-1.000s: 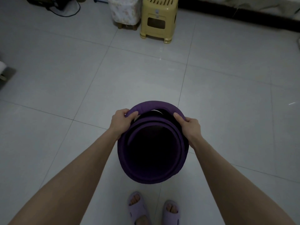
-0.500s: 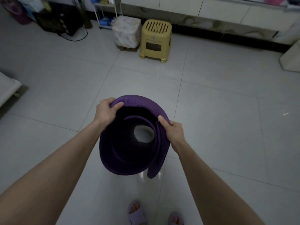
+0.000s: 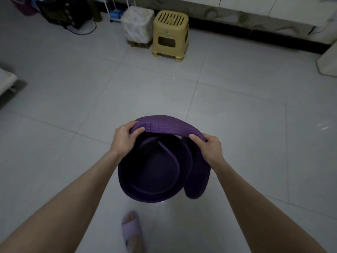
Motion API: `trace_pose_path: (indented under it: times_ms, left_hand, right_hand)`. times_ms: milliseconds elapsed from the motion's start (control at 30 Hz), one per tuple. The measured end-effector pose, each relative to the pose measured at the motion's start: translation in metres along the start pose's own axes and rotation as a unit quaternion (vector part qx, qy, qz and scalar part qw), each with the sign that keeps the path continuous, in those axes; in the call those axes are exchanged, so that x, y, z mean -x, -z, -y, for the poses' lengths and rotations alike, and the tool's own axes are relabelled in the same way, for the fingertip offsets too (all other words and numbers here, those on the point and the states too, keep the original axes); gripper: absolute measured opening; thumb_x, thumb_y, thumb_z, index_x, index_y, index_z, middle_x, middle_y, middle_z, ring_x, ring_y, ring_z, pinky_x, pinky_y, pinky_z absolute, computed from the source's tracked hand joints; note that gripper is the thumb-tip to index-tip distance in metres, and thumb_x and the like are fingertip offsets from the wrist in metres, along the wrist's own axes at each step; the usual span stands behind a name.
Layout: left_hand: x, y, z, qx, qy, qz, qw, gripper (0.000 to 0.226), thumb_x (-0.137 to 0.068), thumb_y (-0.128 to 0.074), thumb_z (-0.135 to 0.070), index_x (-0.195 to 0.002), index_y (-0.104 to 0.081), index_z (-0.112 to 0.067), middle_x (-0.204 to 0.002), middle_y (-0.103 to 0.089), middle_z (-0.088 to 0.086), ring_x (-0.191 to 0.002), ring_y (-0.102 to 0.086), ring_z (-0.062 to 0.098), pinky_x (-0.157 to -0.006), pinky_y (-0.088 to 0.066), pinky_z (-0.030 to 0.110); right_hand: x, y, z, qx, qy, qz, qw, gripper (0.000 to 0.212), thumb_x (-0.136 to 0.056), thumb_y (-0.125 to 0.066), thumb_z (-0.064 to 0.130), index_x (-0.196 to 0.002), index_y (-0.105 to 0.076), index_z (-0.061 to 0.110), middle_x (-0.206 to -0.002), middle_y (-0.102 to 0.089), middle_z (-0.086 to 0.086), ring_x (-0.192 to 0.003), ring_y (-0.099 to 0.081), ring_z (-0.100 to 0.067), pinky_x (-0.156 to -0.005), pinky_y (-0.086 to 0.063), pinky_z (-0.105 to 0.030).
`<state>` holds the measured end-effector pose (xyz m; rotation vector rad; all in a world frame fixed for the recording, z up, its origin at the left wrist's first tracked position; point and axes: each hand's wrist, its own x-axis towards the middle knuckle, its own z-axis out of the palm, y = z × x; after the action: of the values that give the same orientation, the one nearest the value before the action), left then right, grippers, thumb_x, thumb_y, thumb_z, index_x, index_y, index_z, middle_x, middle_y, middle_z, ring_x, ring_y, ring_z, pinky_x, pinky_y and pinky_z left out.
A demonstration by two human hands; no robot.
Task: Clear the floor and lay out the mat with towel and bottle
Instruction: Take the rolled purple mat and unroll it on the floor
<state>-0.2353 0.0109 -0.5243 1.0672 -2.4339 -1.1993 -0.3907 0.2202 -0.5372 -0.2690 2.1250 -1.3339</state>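
From the head camera, looking down, a person stands on a pale tiled floor (image 3: 237, 115) with both bare arms stretched forward. Between the hands hangs a purple mat (image 3: 155, 172), loosely rolled and held upright so its open end faces up, the coils dark inside. The outer end of the roll has come free and arches across the top as a lighter purple band.

The left hand (image 3: 125, 137) grips that band at its left end, fingers (image 3: 137, 130) curled shut over the edge with the thumb underneath. The right hand (image 3: 209, 148) pinches the band at its right end, thumb on top and the other fingers wrapped behind the mat, also closed on it. A loose flap of the mat droops below the right wrist, beside the main roll. The roll is held in the air above the floor, not resting on it.

Below the mat, one foot in a pale slipper (image 3: 132, 229) stands on the tiles.

Across the room a yellow plastic stool (image 3: 170, 35) stands on the floor, just beside a stool with a flowered cover (image 3: 137, 27). A dark cable (image 3: 85, 31) loops on the floor at the far left.
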Motion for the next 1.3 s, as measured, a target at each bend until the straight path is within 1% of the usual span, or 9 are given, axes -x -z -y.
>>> trace_pose_path:
  times_ms: [200,333,433,533,800,933,1033,1133,1300]
  left_hand:
    - [0.064,-0.109,-0.019,0.032,-0.022,-0.02,0.999,0.021,-0.091,-0.06,-0.023,-0.107,-0.067,-0.011,-0.095,-0.065,-0.009,-0.088,-0.059,0.007,-0.078,-0.035,0.003]
    - [0.1,-0.163,-0.025,0.075,-0.025,0.0,0.997,0.017,-0.092,-0.059,-0.021,-0.104,-0.066,-0.011,-0.091,-0.066,-0.009,-0.078,-0.057,-0.011,-0.072,-0.035,-0.001]
    - [0.116,-0.188,-0.019,0.068,-0.008,0.029,0.997,0.013,-0.092,-0.058,-0.023,-0.098,-0.064,-0.013,-0.086,-0.066,-0.007,-0.075,-0.058,-0.005,-0.067,-0.036,0.001]
    - [0.129,-0.201,0.005,0.026,-0.002,0.064,0.998,0.013,-0.092,-0.059,-0.022,-0.094,-0.063,-0.009,-0.081,-0.066,-0.001,-0.069,-0.058,0.006,-0.063,-0.036,0.001]
    - [0.143,-0.198,0.089,-0.098,-0.029,0.159,0.982,0.009,-0.093,-0.056,-0.025,-0.086,-0.053,-0.019,-0.075,-0.062,-0.001,-0.066,-0.057,0.014,-0.06,-0.034,0.023]
    - [0.17,-0.234,0.13,-0.112,-0.04,0.187,0.975,0.013,-0.093,-0.056,-0.022,-0.093,-0.054,-0.009,-0.102,-0.06,0.009,-0.098,-0.056,0.029,-0.084,-0.042,0.036]
    - [0.182,-0.276,0.158,-0.104,-0.013,0.23,0.968,0.023,-0.095,-0.052,-0.024,-0.111,-0.051,-0.008,-0.155,-0.026,0.009,-0.144,-0.014,0.029,-0.111,-0.021,0.057]
    - [0.189,-0.318,0.173,-0.11,-0.013,0.26,0.959,0.058,-0.097,-0.046,-0.028,-0.147,-0.022,-0.011,-0.156,-0.023,0.006,-0.146,-0.004,0.02,-0.114,-0.005,0.055]
    - [0.19,-0.373,0.201,-0.135,-0.032,0.248,0.959,0.064,-0.098,-0.043,-0.033,-0.15,-0.011,-0.013,-0.155,-0.026,0.008,-0.146,-0.007,0.019,-0.113,-0.003,0.055]
  right_hand:
    - [0.015,0.088,-0.071,0.064,0.063,-0.024,0.996,0.022,-0.086,-0.068,0.026,-0.094,-0.073,0.007,-0.078,-0.068,-0.002,-0.069,-0.059,-0.01,-0.058,-0.042,-0.007]
    - [0.025,0.133,-0.093,0.115,0.124,-0.039,0.985,0.028,-0.087,-0.067,0.023,-0.109,-0.07,0.007,-0.093,-0.068,0.004,-0.071,-0.058,0.004,-0.074,-0.04,-0.001]
    - [0.033,0.153,-0.11,0.181,0.162,-0.02,0.97,0.035,-0.085,-0.066,0.029,-0.112,-0.067,0.006,-0.105,-0.07,-0.005,-0.093,-0.063,-0.015,-0.092,-0.046,-0.024]
    - [0.046,0.151,-0.152,0.235,0.125,-0.009,0.964,0.052,-0.084,-0.069,0.025,-0.129,-0.056,0.005,-0.135,-0.054,-0.011,-0.122,-0.054,-0.021,-0.107,-0.036,-0.029]
    - [0.072,0.075,-0.263,0.275,0.039,0.05,0.959,0.057,-0.088,-0.064,0.031,-0.137,-0.046,0.008,-0.144,-0.042,-0.013,-0.128,-0.048,-0.029,-0.107,-0.032,-0.034]
    - [0.07,0.064,-0.315,0.303,0.025,0.055,0.951,0.056,-0.089,-0.063,0.033,-0.138,-0.047,0.011,-0.144,-0.044,-0.011,-0.126,-0.049,-0.03,-0.103,-0.032,-0.03]
    - [0.062,0.065,-0.361,0.328,0.016,0.062,0.942,0.05,-0.09,-0.061,0.032,-0.134,-0.052,0.012,-0.139,-0.05,-0.01,-0.122,-0.053,-0.03,-0.099,-0.035,-0.031]
    - [0.053,0.061,-0.399,0.335,0.024,0.096,0.937,0.044,-0.091,-0.06,0.034,-0.128,-0.058,0.012,-0.139,-0.051,-0.004,-0.125,-0.051,-0.024,-0.104,-0.033,-0.03]
    - [0.015,0.048,-0.428,0.278,0.034,0.028,0.96,0.06,-0.085,-0.061,0.051,-0.134,-0.052,0.017,-0.139,-0.052,-0.006,-0.128,-0.047,-0.027,-0.109,-0.032,-0.038]
